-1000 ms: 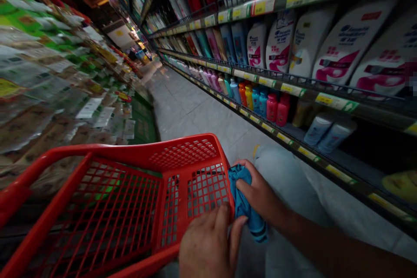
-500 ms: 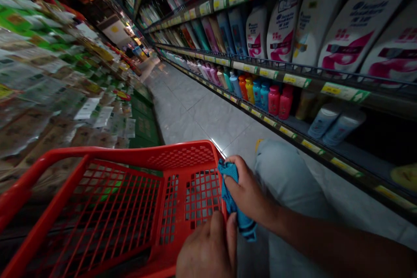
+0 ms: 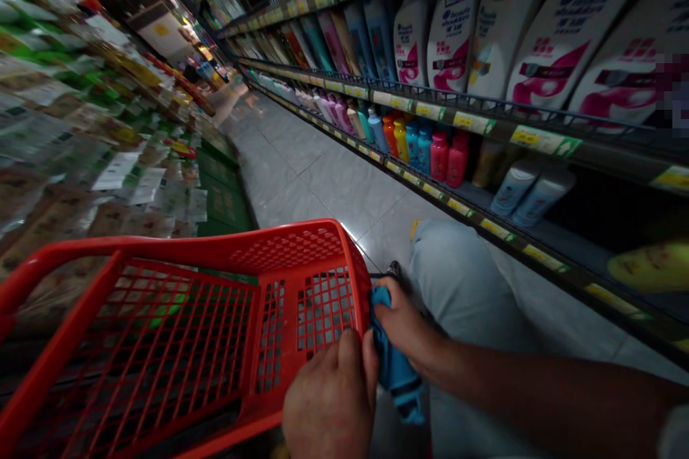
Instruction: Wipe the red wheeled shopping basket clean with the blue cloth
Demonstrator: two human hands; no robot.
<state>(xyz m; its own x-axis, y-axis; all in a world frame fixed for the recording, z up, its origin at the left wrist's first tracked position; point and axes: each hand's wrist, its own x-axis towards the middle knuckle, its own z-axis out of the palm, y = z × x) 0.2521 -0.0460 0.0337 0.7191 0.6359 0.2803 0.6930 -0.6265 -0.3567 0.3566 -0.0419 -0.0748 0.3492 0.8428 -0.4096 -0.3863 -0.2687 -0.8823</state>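
A red plastic shopping basket (image 3: 177,330) with mesh walls fills the lower left. My right hand (image 3: 403,326) is closed round a blue cloth (image 3: 392,366) and presses it against the outside of the basket's right wall. My left hand (image 3: 331,401) grips the basket's near right rim, fingers curled over the edge, touching the cloth. My knee in pale trousers (image 3: 463,280) is just right of the hands.
Shelves (image 3: 484,129) of shampoo bottles run along the right, with small coloured bottles (image 3: 425,147) on a lower shelf. Racks of packets (image 3: 80,136) line the left. A grey tiled aisle floor (image 3: 301,172) stretches ahead between them.
My right hand has slid the blue cloth down the basket's outer wall, from near the top rim to lower down. The view has shifted a little, with the shelves higher in the picture.
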